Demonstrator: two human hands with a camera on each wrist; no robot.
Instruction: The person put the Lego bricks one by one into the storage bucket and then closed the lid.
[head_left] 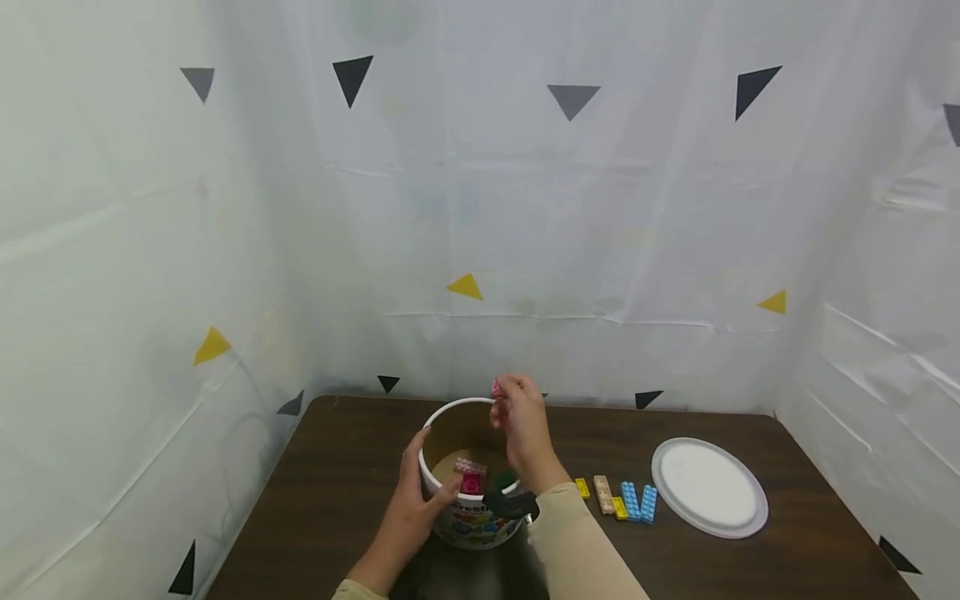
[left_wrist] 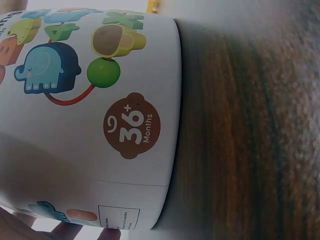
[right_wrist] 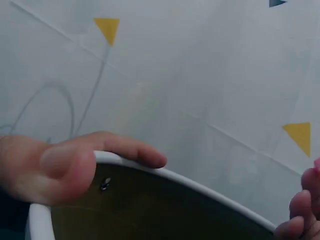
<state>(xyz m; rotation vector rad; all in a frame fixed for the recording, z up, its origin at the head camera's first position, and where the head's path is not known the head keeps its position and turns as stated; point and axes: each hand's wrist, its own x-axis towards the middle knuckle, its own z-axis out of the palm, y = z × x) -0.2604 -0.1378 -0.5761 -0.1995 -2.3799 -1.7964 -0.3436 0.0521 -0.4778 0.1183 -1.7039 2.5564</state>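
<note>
- left hand (head_left: pixel 416 492) grips the bucket (head_left: pixel 476 535) at its rim
- right hand (head_left: pixel 527 425) pinches a pink brick (head_left: pixel 496 388) near the far rim
- likely mid-transfer; next move calls for clearing the rim, bucket steady
- loose bricks (head_left: pixel 630 502) lie on the table (head_left: pixel 750 575), to the right

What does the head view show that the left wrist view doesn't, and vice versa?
Head only: the right hand pinching a pink brick, the inside of the tub with red bricks in it, blue bricks and a white disc.

Left wrist only: a readable "36+ Months" badge and a clear elephant print.

Both: the tub's printed outside, part of the left hand on it, and the brown table.
</note>
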